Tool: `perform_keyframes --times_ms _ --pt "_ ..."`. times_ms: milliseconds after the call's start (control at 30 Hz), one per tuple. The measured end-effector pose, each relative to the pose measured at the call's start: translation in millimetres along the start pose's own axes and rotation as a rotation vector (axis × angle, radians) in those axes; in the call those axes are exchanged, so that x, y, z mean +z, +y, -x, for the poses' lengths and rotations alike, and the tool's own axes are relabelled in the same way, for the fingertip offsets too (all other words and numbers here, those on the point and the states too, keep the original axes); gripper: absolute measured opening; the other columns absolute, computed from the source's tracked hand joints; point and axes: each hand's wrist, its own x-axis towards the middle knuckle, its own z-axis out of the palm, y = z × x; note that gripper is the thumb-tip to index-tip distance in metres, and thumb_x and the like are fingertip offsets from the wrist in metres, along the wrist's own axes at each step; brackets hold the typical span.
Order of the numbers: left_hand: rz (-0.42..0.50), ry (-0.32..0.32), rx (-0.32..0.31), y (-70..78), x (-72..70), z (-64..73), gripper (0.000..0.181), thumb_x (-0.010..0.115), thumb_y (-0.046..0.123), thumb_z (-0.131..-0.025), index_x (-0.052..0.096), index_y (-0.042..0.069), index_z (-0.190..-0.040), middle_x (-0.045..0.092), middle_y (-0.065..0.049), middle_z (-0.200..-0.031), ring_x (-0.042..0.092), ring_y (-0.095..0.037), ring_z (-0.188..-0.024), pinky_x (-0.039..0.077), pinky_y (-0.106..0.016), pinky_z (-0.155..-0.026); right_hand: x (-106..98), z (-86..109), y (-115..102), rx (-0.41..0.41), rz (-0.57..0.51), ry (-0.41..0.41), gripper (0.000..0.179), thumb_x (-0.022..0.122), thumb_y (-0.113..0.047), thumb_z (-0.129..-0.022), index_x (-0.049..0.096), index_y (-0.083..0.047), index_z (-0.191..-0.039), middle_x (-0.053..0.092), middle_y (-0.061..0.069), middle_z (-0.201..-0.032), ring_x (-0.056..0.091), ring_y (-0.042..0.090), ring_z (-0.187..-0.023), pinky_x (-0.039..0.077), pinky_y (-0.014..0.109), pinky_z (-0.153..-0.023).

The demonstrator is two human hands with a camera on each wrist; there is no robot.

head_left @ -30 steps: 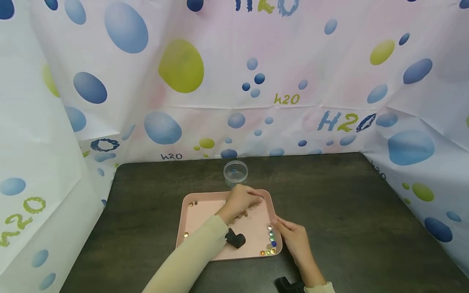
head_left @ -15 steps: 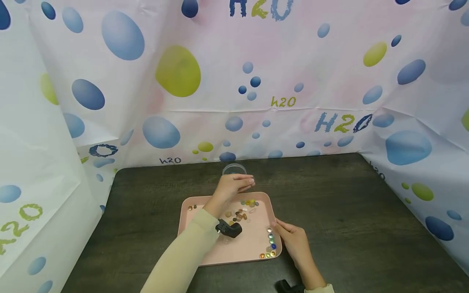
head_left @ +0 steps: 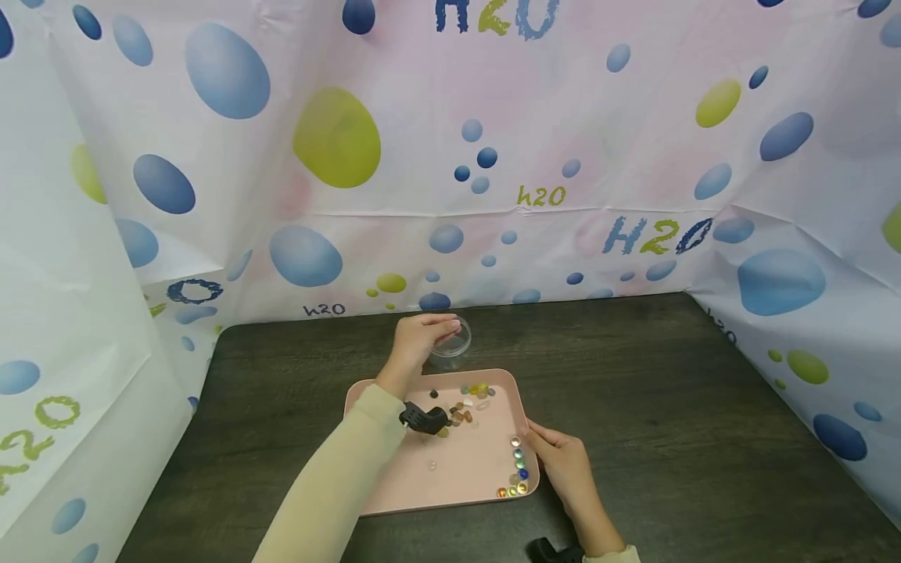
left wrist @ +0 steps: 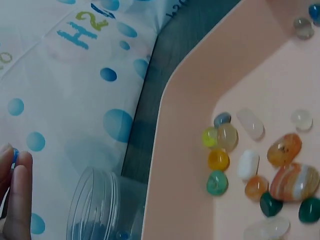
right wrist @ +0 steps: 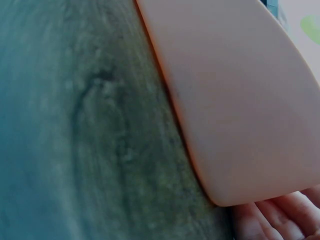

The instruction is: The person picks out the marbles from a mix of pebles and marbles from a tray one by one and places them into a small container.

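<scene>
My left hand [head_left: 414,344] is over the left rim of a clear round plastic jar [head_left: 450,361] behind the tray. Between finger and thumb it pinches a small blue bead or stone [left wrist: 15,156], mostly hidden by the fingers. Something blue shows low inside the jar [left wrist: 107,215] in the left wrist view. My right hand [head_left: 565,463] grips the right edge of the pink tray [head_left: 464,473]; its fingers [right wrist: 285,217] show beneath the rim in the right wrist view. Several polished stones, among them an orange-banded stone [left wrist: 295,182] and a white stone [left wrist: 248,164], lie in the tray.
Shiny glass beads [head_left: 518,453] line the tray's front right corner. The dark wood table [head_left: 647,414] extends around the tray. A white sheet [head_left: 394,258] with blue and green spots hangs behind and at both sides. Black wrist cameras [head_left: 425,420] sit on the wrists.
My left hand has lifted from the back of the tray and moved back and left to the jar, uncovering stones beneath. The right hand keeps its hold on the tray edge.
</scene>
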Motion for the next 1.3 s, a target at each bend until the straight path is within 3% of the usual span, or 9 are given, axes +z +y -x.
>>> perform_keyframes --times_ms 100,200,333,433,567,700,1000,1167,1300 --pt "-0.031 0.058 0.021 -1.0 -2.7 -3.7 0.027 0.072 0.01 -0.081 0.069 -0.002 -0.105 0.072 -0.008 -0.09 0.069 -0.01 -0.079 0.055 -0.029 -0.08 0 0.1 1 0.02 -0.021 -0.003 0.043 0.069 -0.036 -0.083 0.067 -0.006 -0.113 0.066 0.015 -0.111 0.066 0.021 -0.097 0.055 0.026 -0.074" --pt "-0.057 0.095 0.032 -2.5 -4.7 -6.7 0.027 0.072 0.009 -0.081 0.069 -0.002 -0.105 0.072 -0.01 -0.091 0.069 -0.011 -0.079 0.054 -0.034 -0.083 0 0.6 0 0.036 -0.028 -0.005 0.044 0.069 -0.038 -0.082 0.067 -0.006 -0.114 0.066 0.015 -0.11 0.066 0.019 -0.093 0.056 0.027 -0.072" --pt "-0.103 0.123 0.035 -3.4 -6.1 -8.2 0.027 0.072 0.011 -0.08 0.07 -0.001 -0.105 0.071 -0.013 -0.093 0.07 -0.016 -0.083 0.051 -0.04 -0.088 1 0.6 0 0.021 -0.005 0.0 0.046 0.069 -0.039 -0.082 0.067 -0.007 -0.114 0.065 0.015 -0.112 0.065 0.02 -0.098 0.055 0.028 -0.075" --pt "-0.196 0.142 0.051 -4.0 -7.0 -9.1 0.025 0.073 0.014 -0.081 0.071 0.002 -0.103 0.072 -0.012 -0.093 0.069 -0.02 -0.086 0.054 -0.036 -0.084 1 0.6 0 0.013 0.001 0.003 0.045 0.069 -0.039 -0.082 0.067 -0.007 -0.114 0.065 0.014 -0.113 0.064 0.022 -0.101 0.055 0.029 -0.077" --pt "-0.358 0.155 0.09 -5.1 -8.1 -11.3 0.022 0.073 0.019 -0.081 0.074 0.007 -0.1 0.072 -0.009 -0.09 0.069 -0.022 -0.085 0.056 -0.028 -0.073 1 0.4 0 0.008 -0.008 0.007 0.043 0.069 -0.037 -0.082 0.068 -0.007 -0.113 0.065 0.013 -0.114 0.062 0.023 -0.105 0.054 0.028 -0.079" --pt "-0.461 0.147 0.127 -5.5 -8.1 -12.4 0.023 0.072 0.022 -0.082 0.074 0.007 -0.099 0.072 -0.008 -0.091 0.068 -0.023 -0.083 0.055 -0.028 -0.069 2 0.4 0 0.005 -0.005 0.012 0.041 0.07 -0.036 -0.082 0.068 -0.007 -0.112 0.065 0.012 -0.114 0.061 0.023 -0.108 0.054 0.027 -0.08" --pt "-0.607 0.163 0.156 -5.2 -4.0 -13.8 0.02 0.072 0.023 -0.081 0.075 0.008 -0.094 0.072 -0.008 -0.09 0.067 -0.02 -0.078 0.051 -0.026 -0.059 2 0.0 -1 0.011 0.022 0.022 0.04 0.07 -0.037 -0.082 0.069 -0.009 -0.111 0.065 0.011 -0.114 0.059 0.023 -0.111 0.052 0.035 -0.086" --pt "-0.635 0.164 0.133 -5.3 -1.0 -14.4 0.02 0.072 0.021 -0.081 0.074 0.007 -0.095 0.072 -0.008 -0.09 0.066 -0.02 -0.077 0.049 -0.025 -0.056 2 0.3 -3 0.034 0.013 0.026 0.04 0.07 -0.036 -0.082 0.069 -0.009 -0.111 0.065 0.012 -0.113 0.062 0.02 -0.104 0.055 0.031 -0.078" --pt "-0.654 0.176 0.135 -5.0 -0.5 -14.7 0.02 0.073 0.021 -0.081 0.075 0.007 -0.095 0.072 -0.008 -0.089 0.066 -0.019 -0.076 0.049 -0.025 -0.056 2 -0.3 -3 0.034 0.025 0.029 0.04 0.07 -0.036 -0.082 0.069 -0.009 -0.111 0.065 0.013 -0.113 0.062 0.021 -0.104 0.055 0.033 -0.079"
